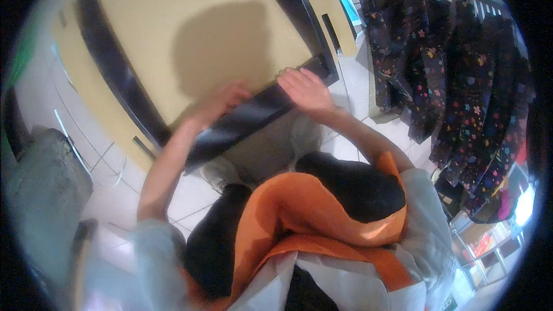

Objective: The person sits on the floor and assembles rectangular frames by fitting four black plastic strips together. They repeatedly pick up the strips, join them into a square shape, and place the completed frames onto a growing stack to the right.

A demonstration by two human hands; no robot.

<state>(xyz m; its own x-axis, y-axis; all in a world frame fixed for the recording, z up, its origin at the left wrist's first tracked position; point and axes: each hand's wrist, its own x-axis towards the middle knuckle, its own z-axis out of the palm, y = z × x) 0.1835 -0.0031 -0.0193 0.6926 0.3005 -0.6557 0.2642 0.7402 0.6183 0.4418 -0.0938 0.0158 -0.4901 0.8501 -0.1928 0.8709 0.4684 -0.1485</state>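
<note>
Both hands steadied a black panel edge of the tan board: right hand pressed flat on top, left hand blurred, grip apparently curled around it.

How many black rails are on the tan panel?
3: a left rail, a right rail, and a near rail under both hands. Others may be hidden.

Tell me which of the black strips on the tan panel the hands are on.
The near-edge long black strip, running across the tan flat panel's closest side. Both the left hand and right hand rest on it; the left-side strip and right-side strip are untouched.
</note>
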